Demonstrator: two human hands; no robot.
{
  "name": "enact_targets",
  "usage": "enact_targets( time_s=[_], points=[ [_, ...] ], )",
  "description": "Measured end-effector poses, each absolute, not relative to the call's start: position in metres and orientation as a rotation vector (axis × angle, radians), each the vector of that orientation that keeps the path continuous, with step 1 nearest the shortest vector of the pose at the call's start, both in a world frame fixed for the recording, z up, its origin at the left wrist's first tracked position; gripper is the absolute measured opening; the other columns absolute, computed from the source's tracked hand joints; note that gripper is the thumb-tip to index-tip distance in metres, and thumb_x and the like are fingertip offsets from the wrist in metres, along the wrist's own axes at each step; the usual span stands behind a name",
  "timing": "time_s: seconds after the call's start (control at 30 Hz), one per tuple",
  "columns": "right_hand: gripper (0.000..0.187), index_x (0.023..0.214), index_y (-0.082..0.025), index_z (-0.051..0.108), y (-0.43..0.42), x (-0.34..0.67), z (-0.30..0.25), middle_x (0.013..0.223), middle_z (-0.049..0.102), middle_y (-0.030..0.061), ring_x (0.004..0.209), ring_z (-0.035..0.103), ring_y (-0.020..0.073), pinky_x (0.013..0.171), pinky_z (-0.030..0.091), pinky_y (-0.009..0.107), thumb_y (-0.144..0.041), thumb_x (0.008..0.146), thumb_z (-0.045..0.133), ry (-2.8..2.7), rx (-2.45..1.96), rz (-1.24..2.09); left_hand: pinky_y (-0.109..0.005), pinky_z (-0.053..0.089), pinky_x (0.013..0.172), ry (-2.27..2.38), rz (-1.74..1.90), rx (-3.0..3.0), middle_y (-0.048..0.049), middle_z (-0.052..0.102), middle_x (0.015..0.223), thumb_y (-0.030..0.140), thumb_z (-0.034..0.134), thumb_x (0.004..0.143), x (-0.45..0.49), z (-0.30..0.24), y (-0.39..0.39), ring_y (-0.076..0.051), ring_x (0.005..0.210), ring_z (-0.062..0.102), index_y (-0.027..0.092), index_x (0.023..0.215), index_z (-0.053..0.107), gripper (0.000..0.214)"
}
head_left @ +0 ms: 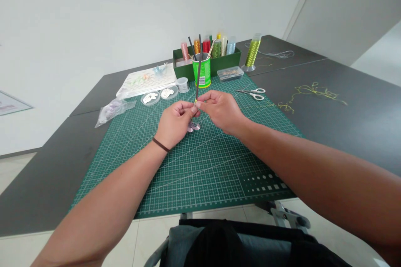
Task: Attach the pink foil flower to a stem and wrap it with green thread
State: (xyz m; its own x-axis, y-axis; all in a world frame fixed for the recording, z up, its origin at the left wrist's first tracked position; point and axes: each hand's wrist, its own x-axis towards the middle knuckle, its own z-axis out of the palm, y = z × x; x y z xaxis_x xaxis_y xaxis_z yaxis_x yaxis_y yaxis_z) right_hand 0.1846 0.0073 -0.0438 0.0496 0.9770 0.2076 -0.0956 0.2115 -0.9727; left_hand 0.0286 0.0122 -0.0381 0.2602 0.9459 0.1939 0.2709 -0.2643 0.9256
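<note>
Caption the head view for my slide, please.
Left hand and right hand meet at the lower end of a slim dark stick above a green cutting mat.

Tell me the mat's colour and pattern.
The mat is dark green with a pale grid; shows best in the head view.

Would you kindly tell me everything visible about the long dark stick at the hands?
The dark stick is slim and straight; its material is unclear. It stands nearly upright, top leaning slightly right in view, passing in front of the green can. The left hand and right hand meet at its lower end, where a bit of yellow shows.
</note>
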Motion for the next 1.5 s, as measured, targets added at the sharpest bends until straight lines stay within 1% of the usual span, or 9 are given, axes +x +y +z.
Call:
enact_targets(
  time_s=[0.17,0.4,0.6,0.73,0.87,0.97,1.1,1.23,1.5],
  points=[
    [0.004,0.084,-0.017,0.067,0.005,0.185,-0.044,0.066,0.069,-0.0003,0.061,0.063,0.0111,0.059,0.051,0.024,-0.015,0.084,0.070,-1.208,-0.955,1.079,-0.020,0.044,0.046,1.096,1.063,1.667,-0.0040,0.077,0.082,0.030,0.065,0.092,0.029,-0.037,0.011,-0.009,0.052,0.060,0.018,0.091,0.070,0.013],
    [0.007,0.081,-0.017,0.064,0.002,0.186,-0.038,0.064,0.066,-0.0011,0.057,0.056,0.0100,0.053,0.043,0.023,-0.017,0.085,0.070,-1.224,-1.007,1.030,-0.021,0.043,0.046,1.058,1.068,1.694,-0.0040,0.078,0.084,0.031,0.062,0.093,0.029,-0.038,0.013,-0.008,0.049,0.056,0.018,0.093,0.069,0.015],
    [0.009,0.080,-0.018,0.063,-0.003,0.186,-0.032,0.054,0.053,-0.0055,0.048,0.039,0.0080,0.044,0.027,0.024,-0.018,0.087,0.069,-1.360,-1.121,0.941,-0.020,0.043,0.044,1.174,1.080,1.729,-0.0027,0.076,0.082,0.027,0.062,0.092,0.028,-0.034,0.010,-0.008,0.047,0.053,0.017,0.091,0.067,0.011],
    [0.009,0.079,-0.018,0.064,-0.003,0.186,-0.033,0.052,0.048,-0.0067,0.047,0.033,0.0076,0.044,0.023,0.025,-0.017,0.088,0.068,-1.364,-1.129,0.904,-0.019,0.044,0.044,1.213,1.104,1.801,-0.0019,0.074,0.081,0.025,0.064,0.091,0.028,-0.030,0.008,-0.007,0.048,0.054,0.018,0.088,0.065,0.007],
    [0.010,0.079,-0.018,0.063,-0.003,0.186,-0.032,0.052,0.048,-0.0068,0.047,0.033,0.0076,0.043,0.022,0.024,-0.017,0.086,0.070,-1.324,-1.107,0.948,-0.020,0.045,0.045,1.216,1.105,1.803,-0.0017,0.074,0.081,0.024,0.062,0.092,0.029,-0.030,0.007,-0.008,0.048,0.054,0.019,0.088,0.064,0.007],
    [0.010,0.079,-0.018,0.064,-0.003,0.186,-0.032,0.053,0.053,-0.0057,0.046,0.035,0.0073,0.043,0.024,0.024,-0.016,0.087,0.070,-1.301,-1.095,0.975,-0.021,0.044,0.045,1.191,1.088,1.778,-0.0018,0.075,0.081,0.024,0.061,0.093,0.030,-0.031,0.007,-0.008,0.047,0.053,0.018,0.089,0.065,0.008],
    [0.007,0.082,-0.018,0.065,-0.001,0.185,-0.034,0.061,0.065,-0.0014,0.051,0.048,0.0087,0.046,0.034,0.023,-0.016,0.087,0.070,-1.273,-1.054,1.028,-0.022,0.042,0.046,1.119,1.086,1.755,-0.0020,0.075,0.081,0.028,0.061,0.094,0.029,-0.033,0.009,-0.008,0.047,0.053,0.018,0.092,0.065,0.011],
    [0.008,0.082,-0.018,0.066,0.000,0.184,-0.035,0.064,0.069,0.0005,0.058,0.059,0.0109,0.052,0.042,0.022,-0.017,0.087,0.072,-1.245,-1.034,1.084,-0.022,0.042,0.048,1.056,1.067,1.755,-0.0029,0.076,0.082,0.030,0.060,0.094,0.028,-0.037,0.011,-0.009,0.050,0.053,0.018,0.094,0.066,0.014],
    [0.009,0.082,-0.018,0.064,0.001,0.185,-0.035,0.061,0.064,-0.0027,0.052,0.051,0.0085,0.047,0.037,0.021,-0.015,0.087,0.070,-1.224,-1.025,1.123,-0.023,0.045,0.054,0.960,1.061,1.726,-0.0032,0.073,0.079,0.036,0.061,0.095,0.023,-0.042,0.016,-0.013,0.060,0.061,0.019,0.095,0.069,0.019]
  ],
)
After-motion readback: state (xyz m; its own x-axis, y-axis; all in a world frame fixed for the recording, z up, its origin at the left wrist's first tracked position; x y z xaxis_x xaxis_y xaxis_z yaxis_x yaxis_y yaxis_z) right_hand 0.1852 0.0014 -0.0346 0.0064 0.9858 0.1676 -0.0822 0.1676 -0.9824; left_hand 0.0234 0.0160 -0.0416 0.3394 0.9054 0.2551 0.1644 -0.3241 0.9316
